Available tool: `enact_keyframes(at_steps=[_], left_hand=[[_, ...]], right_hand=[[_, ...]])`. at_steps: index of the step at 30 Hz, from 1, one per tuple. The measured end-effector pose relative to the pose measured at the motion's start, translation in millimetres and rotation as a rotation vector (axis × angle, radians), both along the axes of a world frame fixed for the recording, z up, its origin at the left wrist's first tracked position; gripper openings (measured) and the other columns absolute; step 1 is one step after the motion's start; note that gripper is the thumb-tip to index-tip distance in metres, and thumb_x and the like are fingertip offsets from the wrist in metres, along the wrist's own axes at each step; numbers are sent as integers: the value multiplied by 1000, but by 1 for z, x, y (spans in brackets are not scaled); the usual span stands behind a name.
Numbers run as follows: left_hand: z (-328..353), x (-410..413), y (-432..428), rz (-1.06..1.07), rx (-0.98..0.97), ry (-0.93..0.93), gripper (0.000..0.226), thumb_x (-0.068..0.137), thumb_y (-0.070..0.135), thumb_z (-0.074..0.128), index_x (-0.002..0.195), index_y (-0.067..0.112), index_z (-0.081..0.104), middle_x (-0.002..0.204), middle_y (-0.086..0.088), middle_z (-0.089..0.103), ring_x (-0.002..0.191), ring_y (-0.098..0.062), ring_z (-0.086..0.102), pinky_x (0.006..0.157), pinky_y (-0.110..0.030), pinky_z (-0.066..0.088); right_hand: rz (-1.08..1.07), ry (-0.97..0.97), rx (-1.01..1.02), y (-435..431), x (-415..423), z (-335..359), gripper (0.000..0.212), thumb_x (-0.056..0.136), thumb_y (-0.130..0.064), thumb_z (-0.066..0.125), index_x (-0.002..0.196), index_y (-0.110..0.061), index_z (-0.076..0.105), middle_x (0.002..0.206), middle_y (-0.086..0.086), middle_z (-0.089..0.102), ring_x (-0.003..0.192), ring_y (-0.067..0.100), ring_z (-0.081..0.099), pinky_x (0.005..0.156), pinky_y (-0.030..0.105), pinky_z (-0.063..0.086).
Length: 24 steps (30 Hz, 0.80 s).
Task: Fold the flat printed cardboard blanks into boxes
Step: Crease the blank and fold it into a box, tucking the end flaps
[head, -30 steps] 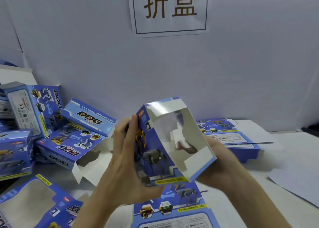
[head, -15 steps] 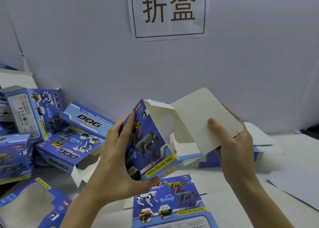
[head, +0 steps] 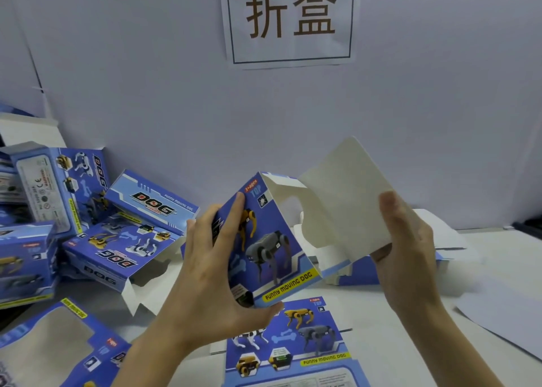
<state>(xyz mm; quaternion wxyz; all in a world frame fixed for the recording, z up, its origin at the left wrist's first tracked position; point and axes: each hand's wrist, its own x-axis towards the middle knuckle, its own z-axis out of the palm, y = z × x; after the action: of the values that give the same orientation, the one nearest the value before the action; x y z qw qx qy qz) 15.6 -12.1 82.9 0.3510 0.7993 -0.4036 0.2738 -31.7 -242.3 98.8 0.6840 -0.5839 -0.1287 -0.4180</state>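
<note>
Head view: left hand (head: 217, 272) grips the half-formed box (head: 264, 246), right hand (head: 407, 254) pinches its white flap (head: 349, 193) at 2 o'clock. Looks like light, springy card, best held near creases.

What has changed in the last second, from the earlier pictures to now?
The right hand drew back from the box, took hold of its white flap and swung it open, up and to the right. The left hand still grips the box; the folded boxes and the flat blank on the table lie as before.
</note>
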Motion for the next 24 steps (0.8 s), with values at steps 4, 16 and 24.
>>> enact_keyframes(at_steps=[4, 16, 24], left_hand=[[3, -1, 0, -16, 12, -15, 122, 55, 68, 74, 151, 44, 2, 146, 12, 17, 138, -25, 27, 99, -51, 48], [6, -1, 6, -67, -22, 34, 121, 54, 64, 77, 149, 47, 5, 148, 12, 18, 139, -27, 28, 93, -46, 53], [7, -6, -1, 24, 15, -56, 117, 57, 76, 68, 150, 40, 6, 144, 6, 21, 138, -29, 28, 100, -57, 44]], right_hand=[[-212, -42, 73, -2, 3, -1, 18, 92, -42, 55, 88, -47, 72, 83, -20, 70, 73, -4, 61, 58, 12, 49], [-414, -65, -89, -10, 0, -2, 32, 93, -22, 58, 119, -41, 58, 99, -30, 67, 80, -10, 60, 60, 4, 44], [-238, -38, 0, -9, 0, 0, 28, 92, -20, 57, 99, -42, 74, 91, -23, 71, 79, -3, 59, 60, 9, 46]])
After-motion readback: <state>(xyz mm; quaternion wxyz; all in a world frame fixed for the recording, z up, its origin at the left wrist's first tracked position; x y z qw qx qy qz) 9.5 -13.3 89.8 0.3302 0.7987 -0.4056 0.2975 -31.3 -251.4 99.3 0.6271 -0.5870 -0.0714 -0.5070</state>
